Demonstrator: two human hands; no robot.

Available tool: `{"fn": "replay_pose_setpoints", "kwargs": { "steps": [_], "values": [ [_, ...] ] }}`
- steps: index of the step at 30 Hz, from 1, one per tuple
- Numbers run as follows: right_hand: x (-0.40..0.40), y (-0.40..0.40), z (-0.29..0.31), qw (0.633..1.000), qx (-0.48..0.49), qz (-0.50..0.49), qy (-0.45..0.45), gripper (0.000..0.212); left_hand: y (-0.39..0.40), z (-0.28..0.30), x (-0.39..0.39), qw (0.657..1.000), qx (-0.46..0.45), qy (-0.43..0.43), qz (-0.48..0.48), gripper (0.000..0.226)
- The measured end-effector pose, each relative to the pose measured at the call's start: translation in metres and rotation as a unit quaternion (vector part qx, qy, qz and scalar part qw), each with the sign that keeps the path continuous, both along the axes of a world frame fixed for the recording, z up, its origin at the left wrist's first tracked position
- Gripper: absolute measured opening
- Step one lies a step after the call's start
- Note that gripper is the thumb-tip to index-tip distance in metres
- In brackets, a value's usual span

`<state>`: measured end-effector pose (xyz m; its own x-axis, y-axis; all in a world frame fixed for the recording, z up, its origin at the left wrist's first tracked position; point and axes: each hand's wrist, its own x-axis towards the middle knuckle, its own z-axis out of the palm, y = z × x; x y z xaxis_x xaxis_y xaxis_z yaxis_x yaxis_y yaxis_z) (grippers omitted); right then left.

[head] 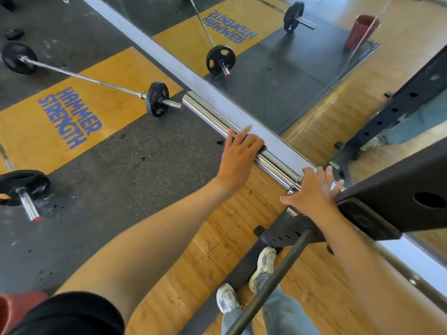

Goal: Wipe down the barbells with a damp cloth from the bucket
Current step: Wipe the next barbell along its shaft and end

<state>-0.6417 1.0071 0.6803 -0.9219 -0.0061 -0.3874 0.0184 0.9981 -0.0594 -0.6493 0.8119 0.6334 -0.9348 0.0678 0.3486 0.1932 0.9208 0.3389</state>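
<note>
Head view, wiping of a racked barbell. The left hand (238, 157) was curled over the chrome sleeve (217, 119) of the barbell, pressing a dark cloth (260, 149) against it; only a sliver of cloth showed beyond the fingers, so the palm supplied the pressure for the wipe. The right hand (312, 192) lay flat with fingers spread, grasping nothing, on the inner end of the sleeve where it met the black rack upright (399, 189), probably to steady the bar against rolling. The sleeve extended away from the left hand toward a wall mirror (278, 68). Two loaded barbells (84, 78) lay on the floor beyond and to the left of the left hand, apparently still to be wiped. A reddish bucket (14, 310) sat by the left elbow, its reflection visible in the mirror.
</note>
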Motion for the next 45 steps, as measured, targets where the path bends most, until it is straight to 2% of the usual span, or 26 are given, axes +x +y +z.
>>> {"fn": "replay_pose_setpoints", "kwargs": {
  "steps": [5, 8, 12, 15, 18, 21, 27, 31, 34, 40, 42, 45],
  "values": [
    [0.003, 0.001, -0.001, 0.999, -0.038, -0.022, 0.010, 0.122, 0.066, -0.007, 0.041, 0.997, 0.028, -0.009, -0.073, 0.059],
    [0.007, 0.002, 0.004, 0.999, -0.022, -0.014, 0.027, 0.142, 0.076, -0.005, 0.050, 0.994, 0.037, -0.031, -0.093, 0.072],
    [0.017, 0.003, 0.007, 0.999, -0.018, 0.031, 0.035, 0.149, 0.068, 0.005, 0.064, 0.992, 0.041, -0.053, -0.111, 0.084],
    [0.034, 0.001, 0.009, 0.997, -0.006, 0.073, 0.030, 0.145, 0.063, 0.004, 0.087, 0.994, 0.011, -0.056, -0.098, 0.093],
    [0.050, -0.003, 0.012, 0.991, 0.024, 0.120, 0.059, 0.137, 0.062, 0.000, 0.118, 0.997, 0.014, -0.064, -0.026, 0.097],
    [0.067, -0.009, 0.009, 0.978, 0.016, 0.190, 0.082, 0.128, 0.059, -0.005, 0.153, 0.995, 0.035, -0.074, 0.064, 0.097],
    [0.128, -0.012, -0.001, 0.942, 0.017, 0.332, 0.036, 0.116, 0.056, -0.011, 0.244, 0.972, 0.063, -0.107, 0.197, 0.085],
    [0.182, -0.005, -0.012, 0.910, -0.036, 0.411, -0.039, 0.094, 0.079, -0.015, 0.326, 0.932, 0.108, -0.122, 0.323, 0.075],
    [0.237, 0.003, -0.020, 0.870, -0.034, 0.482, -0.095, 0.081, 0.102, -0.013, 0.398, 0.895, 0.127, -0.141, 0.404, 0.073],
    [0.357, 0.012, -0.026, 0.790, -0.064, 0.599, -0.113, 0.054, 0.142, -0.008, 0.527, 0.827, 0.144, -0.131, 0.528, 0.077],
    [0.397, 0.010, -0.025, 0.764, -0.070, 0.629, -0.127, 0.053, 0.152, -0.011, 0.562, 0.813, 0.134, -0.144, 0.548, 0.075],
    [0.450, 0.008, -0.021, 0.725, -0.080, 0.670, -0.143, 0.060, 0.171, -0.013, 0.612, 0.777, 0.147, -0.160, 0.591, 0.071]
  ]
}}
